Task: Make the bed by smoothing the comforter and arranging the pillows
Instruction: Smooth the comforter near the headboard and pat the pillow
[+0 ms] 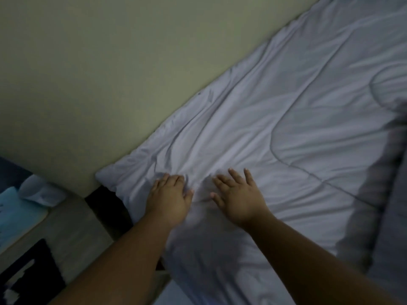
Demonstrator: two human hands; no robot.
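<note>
Grey comforter [275,119] spread, wrinkles bunched at fingertips; left hand [169,198] and right hand [236,194] flat on it, fingers released, gripping nothing; smoothing midway; no pillows in view

comforter [275,119]: soft matt cloth, quilted, creased | wall [99,73]: smooth matt paint | floor [72,223]: dull, smooth

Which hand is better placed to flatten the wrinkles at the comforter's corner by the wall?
Probably the left hand: it rests on the comforter nearest that bunched corner, fingers at the creases. The right hand lies flat, farther toward the bed's middle.
</note>
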